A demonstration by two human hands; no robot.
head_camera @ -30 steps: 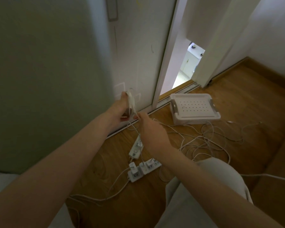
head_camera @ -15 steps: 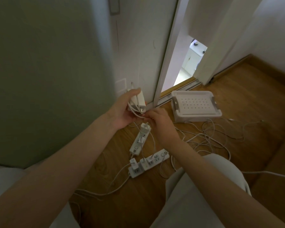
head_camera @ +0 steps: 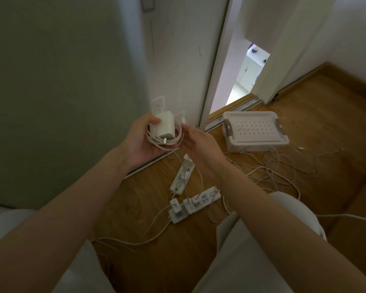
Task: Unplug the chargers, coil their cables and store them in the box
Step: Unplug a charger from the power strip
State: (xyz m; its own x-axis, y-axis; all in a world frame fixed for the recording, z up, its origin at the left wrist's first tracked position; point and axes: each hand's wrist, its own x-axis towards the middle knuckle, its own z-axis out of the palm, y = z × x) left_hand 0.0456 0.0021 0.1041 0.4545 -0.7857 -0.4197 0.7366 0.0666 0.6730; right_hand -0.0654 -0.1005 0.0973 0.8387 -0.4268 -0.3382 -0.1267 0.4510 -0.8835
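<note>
**Charger and coil held above the floor**

A white charger [head_camera: 164,129] sits upright in the left hand [head_camera: 138,144], whose fingers and thumb curl round it. Its cable [head_camera: 179,136] is wound in loops around the block (a loose tail drops from the coil toward the floor). The right hand [head_camera: 200,144] is just right of the coil, fingers reaching to its edge. The back of that hand hides whether they pinch the cable.

Below the hands, two white strips lie on the wooden floor [head_camera: 131,208]. The farther power strip [head_camera: 181,178] lies nearly end-on. The nearer power strip [head_camera: 207,197] has small chargers [head_camera: 174,205] plugged in at its left end.

Far right stands the white box [head_camera: 258,147], its perforated lid on, beside the door track. Loose cables [head_camera: 273,168] sprawl on the floor near it. A wall socket [head_camera: 157,103] shows just beyond the held charger.
</note>
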